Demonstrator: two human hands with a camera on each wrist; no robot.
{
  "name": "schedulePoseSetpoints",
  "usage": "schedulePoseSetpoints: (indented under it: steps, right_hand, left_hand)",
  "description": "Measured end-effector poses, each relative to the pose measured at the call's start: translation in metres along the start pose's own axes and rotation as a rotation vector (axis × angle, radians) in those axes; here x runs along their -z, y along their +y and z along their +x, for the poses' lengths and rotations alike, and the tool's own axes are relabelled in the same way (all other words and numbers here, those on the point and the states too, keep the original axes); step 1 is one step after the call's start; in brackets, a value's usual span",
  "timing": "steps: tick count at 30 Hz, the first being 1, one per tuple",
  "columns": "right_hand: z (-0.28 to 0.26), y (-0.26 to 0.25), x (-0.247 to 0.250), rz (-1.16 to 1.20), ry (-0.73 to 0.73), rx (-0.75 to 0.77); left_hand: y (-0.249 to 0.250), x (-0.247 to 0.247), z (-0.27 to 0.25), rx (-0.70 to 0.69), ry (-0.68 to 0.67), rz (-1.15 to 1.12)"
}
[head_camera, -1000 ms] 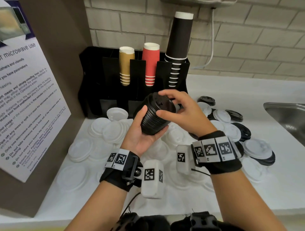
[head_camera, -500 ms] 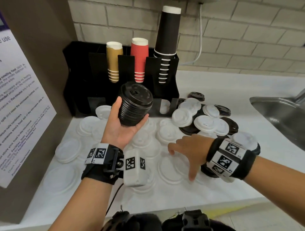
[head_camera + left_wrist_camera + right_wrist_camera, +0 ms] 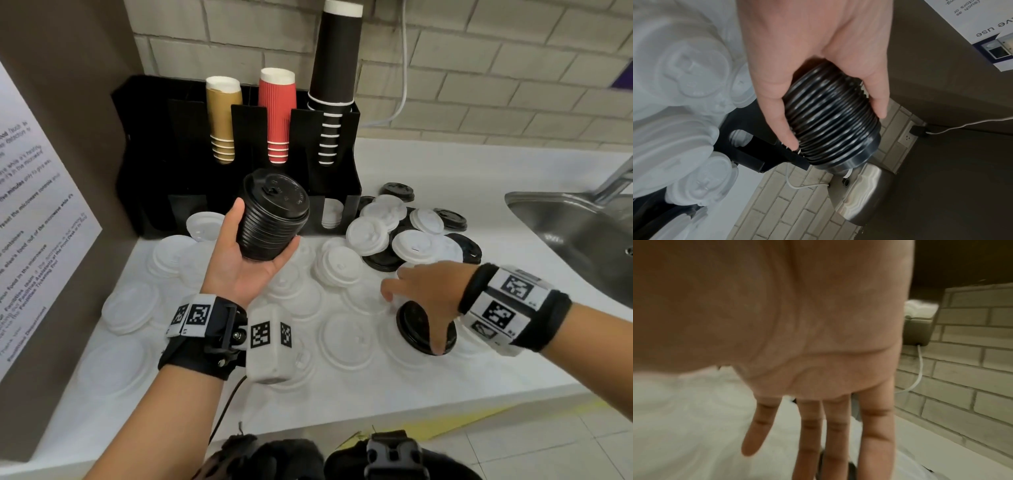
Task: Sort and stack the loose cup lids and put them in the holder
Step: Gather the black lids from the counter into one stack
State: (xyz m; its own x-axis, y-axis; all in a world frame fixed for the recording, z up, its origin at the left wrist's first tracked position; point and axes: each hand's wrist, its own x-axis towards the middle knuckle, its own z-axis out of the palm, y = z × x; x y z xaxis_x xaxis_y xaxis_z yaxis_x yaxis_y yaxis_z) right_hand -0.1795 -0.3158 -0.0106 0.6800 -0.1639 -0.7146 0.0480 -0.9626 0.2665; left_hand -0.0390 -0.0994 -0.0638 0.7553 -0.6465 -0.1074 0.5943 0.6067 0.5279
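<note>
My left hand [image 3: 246, 260] grips a tall stack of black lids [image 3: 272, 216] [image 3: 830, 123], tilted, above the counter in front of the black holder [image 3: 178, 147]. My right hand [image 3: 424, 291] hovers palm down with straight, spread fingers [image 3: 875, 434] just over a single black lid [image 3: 416, 327] near the counter's front; its thumb reaches down past that lid's near rim. Loose white lids [image 3: 368, 236] and black lids [image 3: 454, 219] lie piled to the right of the holder. More white lids [image 3: 130, 308] cover the counter's left and middle.
The holder carries gold [image 3: 222, 116], red [image 3: 277, 113] and black [image 3: 337, 68] cup stacks, with a few white lids in a lower slot [image 3: 331, 214]. A steel sink [image 3: 575, 233] sits at the right. A brown wall with a printed notice [image 3: 30, 219] bounds the left.
My right hand left the top of the black stack and swung down and right to the single black lid. The left hand keeps holding the stack, lifted a little toward the holder.
</note>
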Motion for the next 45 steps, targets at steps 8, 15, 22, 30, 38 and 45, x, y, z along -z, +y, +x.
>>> schedulePoseSetpoints:
  steps: [8, 15, 22, 30, 38, 45]
  right_hand:
    - [0.008, -0.003, -0.026, -0.163, 0.059, -0.003]
    - [-0.004, 0.015, -0.013, 0.193, 0.263, 0.058]
    - [-0.025, 0.022, 0.029, 1.091, 0.87, 0.387]
    - [-0.01, -0.013, 0.05, 1.084, 1.122, 0.46]
    - [0.001, -0.016, 0.062, 0.999, 1.064, 0.415]
    - [0.005, -0.02, 0.062, 0.97, 1.074, 0.446]
  left_hand:
    - [-0.008, -0.005, 0.0, 0.017, 0.009, 0.0]
    - [-0.019, -0.007, 0.001, 0.047, -0.023, -0.016]
    - [-0.033, -0.011, 0.003, 0.085, -0.087, 0.006]
    - [-0.042, -0.02, 0.001, 0.038, -0.027, 0.058]
    - [-0.042, -0.018, -0.003, 0.103, -0.021, 0.113]
    - [-0.042, -0.016, -0.002, 0.088, -0.012, 0.059]
